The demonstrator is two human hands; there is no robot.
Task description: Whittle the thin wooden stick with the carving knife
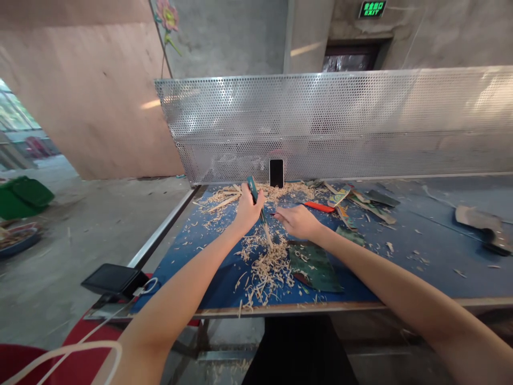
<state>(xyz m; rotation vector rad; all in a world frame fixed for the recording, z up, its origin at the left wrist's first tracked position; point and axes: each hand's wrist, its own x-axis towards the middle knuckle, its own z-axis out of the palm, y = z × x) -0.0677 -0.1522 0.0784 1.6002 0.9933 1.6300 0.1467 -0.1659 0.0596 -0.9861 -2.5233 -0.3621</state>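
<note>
My left hand [249, 207] is wrapped round a slim teal-handled tool [252, 188], which slants down toward the tabletop. Its kind is not clear from here. Below the fist a pale wooden strip [267, 234] runs down into a heap of curled wood shavings [272, 262]. Close by on the right, my right hand [296, 221] is closed in a pinch, with a small dark tip poking out at the fingers; most of that piece is hidden. A dark green sheet [315, 267] strewn with shavings lies under my right wrist. Just beyond that hand rests an orange-red tool handle [319, 207].
A phone [276, 173] leans upright against the perforated metal screen [320, 123] behind the blue tabletop [188, 246]. Scraps and strips [371, 206] lie to the right, with a brown-grey curved piece [479, 223] farther over. A black device [115, 279] with a white cable sits at the left corner.
</note>
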